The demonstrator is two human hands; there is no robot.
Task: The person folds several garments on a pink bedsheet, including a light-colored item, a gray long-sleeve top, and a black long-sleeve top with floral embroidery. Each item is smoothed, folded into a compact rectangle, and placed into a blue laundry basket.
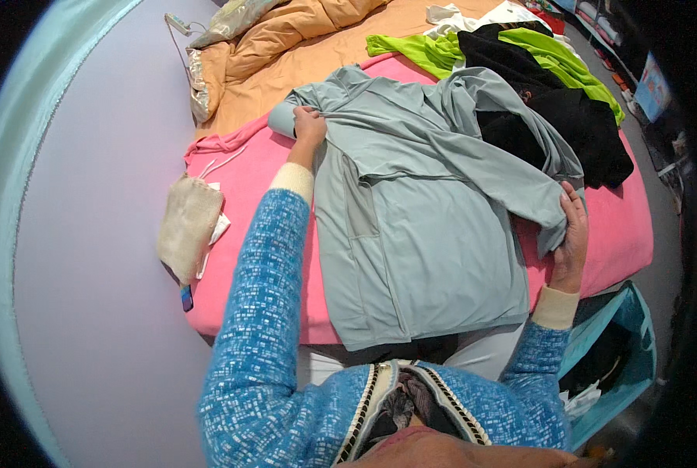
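Note:
A grey-green long-sleeved jacket (442,245) lies spread on a pink cover (611,234), its hem towards me. At the upper left, my left hand (310,126) pinches the cloth near the collar end, beside a folded-over piece of the same fabric. On the right, my right hand (572,234) holds a sleeve end, with the fingers on top of the cloth. That sleeve runs diagonally across the jacket's upper part. A darker grey panel shows along the garment's left side.
Black and lime-green clothes (559,64) are heaped at the upper right. An orange quilt (302,35) lies beyond the pink cover. Near the left edge sits a cream knitted item (189,225) with white cords. A blue open bag (641,345) stands at the lower right.

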